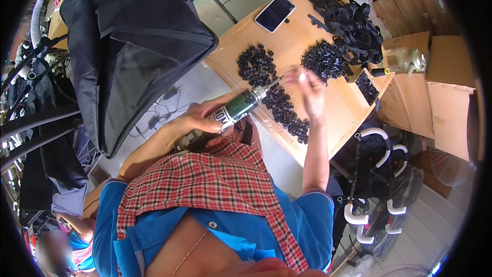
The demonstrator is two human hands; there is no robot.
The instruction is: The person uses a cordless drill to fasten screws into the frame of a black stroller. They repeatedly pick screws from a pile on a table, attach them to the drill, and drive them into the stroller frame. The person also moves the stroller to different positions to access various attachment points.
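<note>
My left hand (197,120) is wrapped round the body of a green power screwdriver (240,104), which points up and to the right over the near edge of a cardboard-topped work surface (230,48). At the tip of its thin bit is my right hand (308,86), its fingers smeared by motion, so I cannot make out whether they hold anything. Small black plastic parts lie around the two hands: one pile (256,65) beyond the screwdriver, another pile (287,113) on the near side, and a heap of smaller black pieces (325,59) past my right hand.
A phone (275,14) and a tangle of black straps (353,31) lie at the far side. An open small box (366,87) holds more black pieces. Black fabric on a frame (138,46) hangs at left. Cardboard boxes (451,66) and white-handled frames (356,215) stand right. Another person (77,236) is lower left.
</note>
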